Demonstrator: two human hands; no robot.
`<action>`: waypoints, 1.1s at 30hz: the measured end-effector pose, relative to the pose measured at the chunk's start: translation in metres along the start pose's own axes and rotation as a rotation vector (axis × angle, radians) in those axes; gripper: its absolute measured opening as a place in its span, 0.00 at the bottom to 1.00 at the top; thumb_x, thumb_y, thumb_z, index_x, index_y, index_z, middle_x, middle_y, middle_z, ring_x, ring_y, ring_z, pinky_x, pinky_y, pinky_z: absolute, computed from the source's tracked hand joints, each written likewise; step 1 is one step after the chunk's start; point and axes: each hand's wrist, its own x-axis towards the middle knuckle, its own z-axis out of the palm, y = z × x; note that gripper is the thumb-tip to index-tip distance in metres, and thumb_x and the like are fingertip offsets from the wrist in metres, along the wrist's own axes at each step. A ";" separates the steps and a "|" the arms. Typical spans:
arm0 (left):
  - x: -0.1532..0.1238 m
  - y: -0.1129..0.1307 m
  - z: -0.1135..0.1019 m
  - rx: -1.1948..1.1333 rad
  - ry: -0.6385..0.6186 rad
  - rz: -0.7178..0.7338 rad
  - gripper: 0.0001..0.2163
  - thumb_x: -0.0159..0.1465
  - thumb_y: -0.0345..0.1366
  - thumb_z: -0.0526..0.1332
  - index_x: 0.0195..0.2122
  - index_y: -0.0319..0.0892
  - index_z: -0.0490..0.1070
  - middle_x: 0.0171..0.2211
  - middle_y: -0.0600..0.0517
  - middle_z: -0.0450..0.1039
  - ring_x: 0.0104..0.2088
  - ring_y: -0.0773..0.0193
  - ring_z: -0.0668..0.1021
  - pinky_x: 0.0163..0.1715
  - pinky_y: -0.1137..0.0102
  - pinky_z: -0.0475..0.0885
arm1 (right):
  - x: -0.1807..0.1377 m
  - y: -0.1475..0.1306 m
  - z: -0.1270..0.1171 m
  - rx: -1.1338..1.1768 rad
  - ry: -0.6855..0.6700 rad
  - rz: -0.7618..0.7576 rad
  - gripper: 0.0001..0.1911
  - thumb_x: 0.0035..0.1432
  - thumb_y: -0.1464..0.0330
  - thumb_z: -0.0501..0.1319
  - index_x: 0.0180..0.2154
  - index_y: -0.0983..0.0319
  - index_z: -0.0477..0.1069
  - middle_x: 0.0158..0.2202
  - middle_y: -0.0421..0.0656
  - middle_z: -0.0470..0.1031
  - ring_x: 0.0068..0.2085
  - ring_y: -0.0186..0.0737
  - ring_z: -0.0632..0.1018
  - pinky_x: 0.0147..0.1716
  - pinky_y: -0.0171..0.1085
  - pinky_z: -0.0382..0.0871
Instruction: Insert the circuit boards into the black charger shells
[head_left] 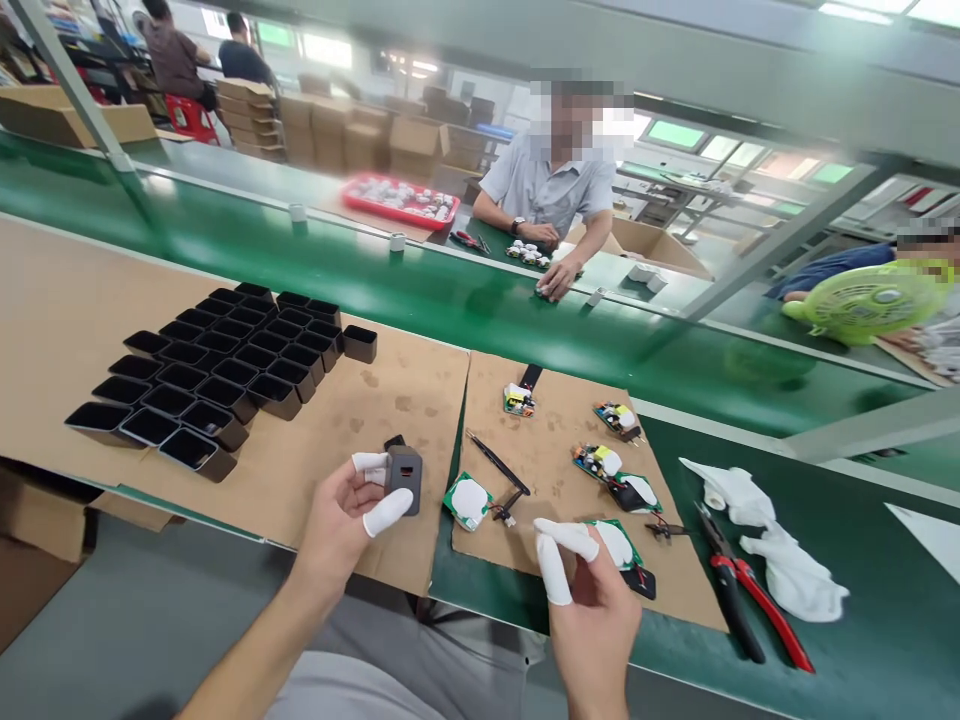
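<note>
My left hand (341,520) wears white finger cots and pinches a small dark grey charger housing (403,472) between thumb and fingers, above the left cardboard sheet (360,420). My right hand (589,590), also in finger cots, hovers over the right cardboard sheet (555,460) with its fingers loosely curled and nothing in them, beside a green circuit board with a white pad (617,545). More circuit boards (469,500) (596,460) (519,400) (619,418) lie on that sheet, with black tweezers (495,462).
Several empty black housings (217,370) stand in rows at left. Red-handled pliers (739,590) and white gloves (780,550) lie on the green bench at right. Beyond the green conveyor (450,290), a person sits handling small parts; a red tray (400,200) and a green fan (862,300) stand there.
</note>
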 end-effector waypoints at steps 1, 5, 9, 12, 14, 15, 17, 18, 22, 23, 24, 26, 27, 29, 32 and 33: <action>0.004 -0.002 -0.001 0.004 0.013 0.012 0.33 0.44 0.44 0.88 0.49 0.40 0.81 0.47 0.45 0.88 0.41 0.58 0.87 0.48 0.66 0.84 | 0.004 -0.004 0.001 -0.027 -0.040 -0.019 0.10 0.72 0.58 0.72 0.44 0.57 0.87 0.41 0.45 0.86 0.42 0.46 0.84 0.43 0.42 0.78; 0.012 -0.014 -0.007 0.007 0.031 0.075 0.34 0.42 0.39 0.88 0.49 0.41 0.80 0.43 0.47 0.87 0.39 0.59 0.87 0.45 0.67 0.84 | 0.027 -0.020 0.006 -0.253 -0.223 -0.052 0.12 0.77 0.58 0.66 0.50 0.56 0.84 0.45 0.46 0.84 0.47 0.50 0.84 0.48 0.45 0.78; 0.013 -0.023 -0.011 -0.001 -0.029 0.127 0.32 0.47 0.39 0.86 0.52 0.41 0.79 0.46 0.45 0.88 0.42 0.57 0.88 0.48 0.64 0.86 | 0.058 -0.019 0.017 -0.477 -0.357 -0.017 0.17 0.76 0.61 0.61 0.56 0.60 0.83 0.49 0.52 0.81 0.53 0.59 0.83 0.51 0.51 0.76; 0.014 -0.024 -0.011 -0.019 -0.061 0.140 0.32 0.49 0.40 0.85 0.53 0.41 0.79 0.47 0.44 0.88 0.43 0.57 0.88 0.49 0.64 0.86 | 0.077 -0.011 0.034 -0.467 -0.422 -0.020 0.14 0.74 0.65 0.61 0.52 0.58 0.85 0.49 0.52 0.82 0.53 0.59 0.82 0.53 0.52 0.75; 0.015 -0.023 -0.011 -0.027 -0.063 0.130 0.33 0.46 0.37 0.86 0.53 0.41 0.79 0.47 0.44 0.88 0.43 0.57 0.88 0.48 0.65 0.86 | 0.087 -0.005 0.046 -0.429 -0.481 -0.028 0.10 0.71 0.68 0.64 0.45 0.58 0.86 0.48 0.50 0.83 0.53 0.58 0.83 0.54 0.52 0.76; 0.015 -0.022 -0.010 -0.027 -0.058 0.119 0.34 0.45 0.36 0.87 0.52 0.41 0.79 0.47 0.44 0.88 0.43 0.58 0.88 0.48 0.66 0.86 | 0.091 -0.004 0.050 -0.405 -0.503 -0.030 0.08 0.69 0.69 0.65 0.42 0.58 0.85 0.46 0.50 0.84 0.52 0.57 0.83 0.54 0.51 0.76; 0.015 -0.020 -0.010 -0.029 -0.039 0.100 0.34 0.44 0.37 0.87 0.51 0.42 0.78 0.46 0.45 0.88 0.41 0.59 0.88 0.47 0.67 0.86 | 0.094 -0.007 0.053 -0.343 -0.522 -0.031 0.07 0.70 0.70 0.64 0.40 0.59 0.82 0.44 0.48 0.85 0.49 0.54 0.84 0.52 0.50 0.77; 0.015 -0.019 -0.010 -0.029 -0.032 0.093 0.33 0.45 0.38 0.87 0.50 0.42 0.78 0.46 0.45 0.88 0.41 0.59 0.88 0.47 0.67 0.86 | 0.093 -0.012 0.052 -0.306 -0.520 -0.032 0.07 0.72 0.69 0.63 0.43 0.59 0.82 0.44 0.48 0.85 0.48 0.52 0.84 0.52 0.49 0.78; 0.015 -0.017 -0.010 -0.017 -0.018 0.083 0.31 0.47 0.43 0.87 0.49 0.42 0.78 0.45 0.45 0.88 0.39 0.59 0.88 0.44 0.67 0.85 | 0.077 -0.057 0.033 -0.135 -0.524 -0.068 0.16 0.79 0.62 0.61 0.60 0.57 0.80 0.46 0.45 0.84 0.45 0.45 0.83 0.47 0.41 0.80; 0.015 -0.017 -0.010 -0.013 -0.018 0.086 0.31 0.48 0.43 0.86 0.49 0.41 0.78 0.44 0.45 0.88 0.39 0.59 0.88 0.44 0.68 0.85 | 0.070 -0.072 0.028 -0.067 -0.583 -0.083 0.15 0.80 0.63 0.61 0.61 0.55 0.81 0.43 0.43 0.81 0.41 0.42 0.82 0.43 0.39 0.79; 0.014 -0.017 -0.010 -0.009 -0.017 0.092 0.30 0.48 0.42 0.86 0.49 0.41 0.78 0.44 0.45 0.88 0.39 0.60 0.88 0.44 0.68 0.84 | 0.064 -0.085 0.024 -0.030 -0.621 -0.088 0.15 0.81 0.64 0.61 0.60 0.53 0.82 0.41 0.41 0.79 0.39 0.40 0.81 0.39 0.36 0.77; 0.013 -0.016 -0.010 0.004 -0.023 0.105 0.28 0.50 0.41 0.85 0.48 0.41 0.78 0.43 0.46 0.88 0.38 0.61 0.87 0.43 0.69 0.84 | 0.052 -0.106 0.019 -0.019 -0.627 -0.117 0.15 0.80 0.68 0.62 0.59 0.51 0.84 0.40 0.41 0.77 0.37 0.38 0.80 0.34 0.33 0.74; 0.012 -0.015 -0.010 0.013 -0.028 0.111 0.27 0.51 0.40 0.85 0.48 0.42 0.79 0.42 0.47 0.88 0.38 0.62 0.86 0.43 0.69 0.84 | 0.048 -0.112 0.019 -0.034 -0.606 -0.136 0.14 0.80 0.69 0.62 0.57 0.51 0.85 0.39 0.41 0.76 0.36 0.37 0.79 0.32 0.32 0.73; 0.010 -0.015 -0.009 0.031 -0.031 0.121 0.25 0.51 0.39 0.84 0.48 0.42 0.79 0.41 0.47 0.88 0.37 0.63 0.85 0.42 0.70 0.83 | 0.042 -0.116 0.021 -0.070 -0.555 -0.176 0.14 0.78 0.71 0.64 0.56 0.52 0.86 0.38 0.40 0.75 0.35 0.37 0.78 0.31 0.32 0.73; 0.007 -0.014 -0.008 0.058 -0.029 0.138 0.25 0.51 0.38 0.83 0.48 0.42 0.80 0.42 0.48 0.88 0.37 0.63 0.85 0.43 0.70 0.83 | 0.039 -0.112 0.028 -0.113 -0.546 -0.232 0.12 0.78 0.72 0.65 0.54 0.55 0.86 0.37 0.40 0.74 0.34 0.37 0.78 0.31 0.32 0.73; 0.007 -0.015 -0.008 0.068 -0.031 0.149 0.25 0.51 0.38 0.83 0.48 0.42 0.80 0.42 0.48 0.88 0.38 0.62 0.85 0.44 0.70 0.83 | 0.039 -0.110 0.030 -0.129 -0.552 -0.243 0.12 0.78 0.72 0.65 0.54 0.55 0.86 0.38 0.40 0.74 0.34 0.37 0.78 0.31 0.32 0.73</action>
